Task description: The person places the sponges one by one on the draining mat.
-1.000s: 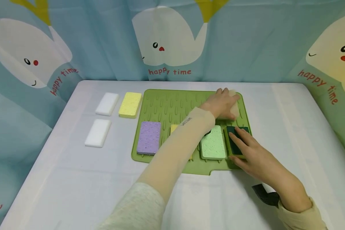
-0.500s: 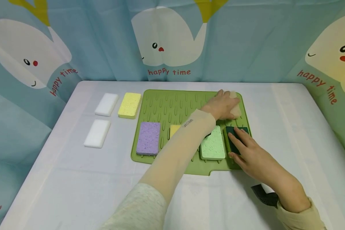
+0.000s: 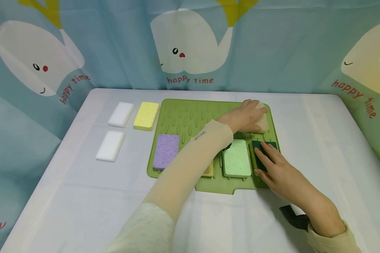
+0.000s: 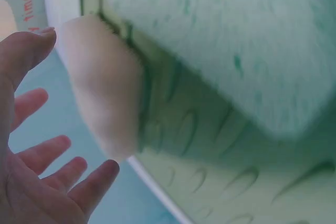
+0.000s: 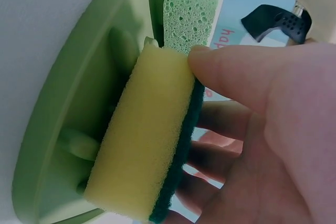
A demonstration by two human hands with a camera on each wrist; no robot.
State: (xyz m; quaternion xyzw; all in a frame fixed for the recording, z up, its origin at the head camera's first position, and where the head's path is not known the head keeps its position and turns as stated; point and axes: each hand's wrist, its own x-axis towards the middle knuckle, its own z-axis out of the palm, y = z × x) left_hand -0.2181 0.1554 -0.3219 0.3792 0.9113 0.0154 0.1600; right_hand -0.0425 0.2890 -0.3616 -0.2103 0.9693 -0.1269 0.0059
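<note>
On the green ridged mat (image 3: 190, 114), my left hand (image 3: 245, 117) lies over a beige sponge (image 3: 263, 121) at the far right corner. In the left wrist view its fingers are spread, the thumb and one fingertip close to opposite ends of the beige sponge (image 4: 102, 85). My right hand (image 3: 280, 172) rests straight fingers on the dark green face of a scrub sponge (image 3: 258, 163) at the mat's near right. In the right wrist view, that scrub sponge (image 5: 144, 135) shows its yellow foam side, with my thumb at its edge.
A light green sponge (image 3: 236, 160), a purple sponge (image 3: 166, 151) and a yellow one (image 3: 209, 171) partly under my left forearm lie on the mat. Left of it are a yellow sponge (image 3: 146, 116) and two white blocks (image 3: 121, 114). A patterned curtain (image 3: 272, 52) stands behind.
The beige sponge has shifted slightly right toward the mat's edge under my left hand. My right hand stays on the scrub sponge. The head view has shifted a little.
</note>
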